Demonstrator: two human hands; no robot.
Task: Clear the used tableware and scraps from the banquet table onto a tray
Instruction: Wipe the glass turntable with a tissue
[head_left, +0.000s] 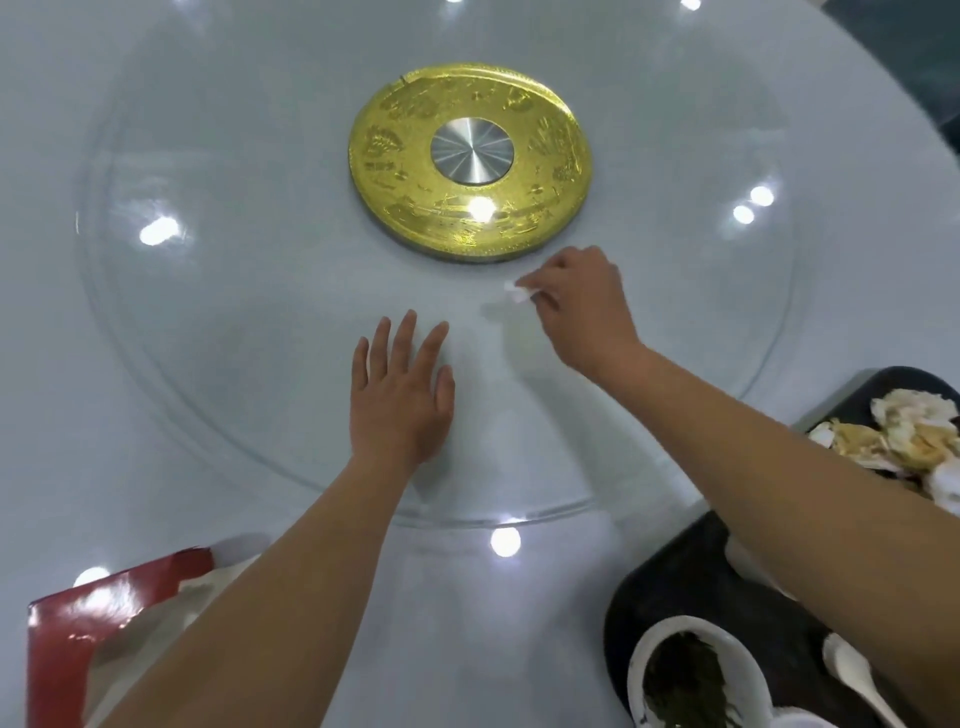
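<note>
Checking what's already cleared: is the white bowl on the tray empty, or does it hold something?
Not empty: the white bowl on the black tray holds dark green leafy scraps.

Single view, worn on the head. Looks forward and steeply down onto the table (47, 441), from the near edge toward the middle. Sits close: takes in both forearms from the bottom corners up to the left hand (400, 395) and right hand (582, 306) at mid-frame, near enough to show a small scrap (515, 294) pinched in the right. Places the gold hub (467, 161) a little above the middle. Bends the turntable (260, 364) rim with wide-angle curve, strongest toward the edges. Catches the tray (675, 587) at lower right and a red box (57, 649) at lower left, both cut by the frame edge. Reaches the far table edge only at upper right.
</note>
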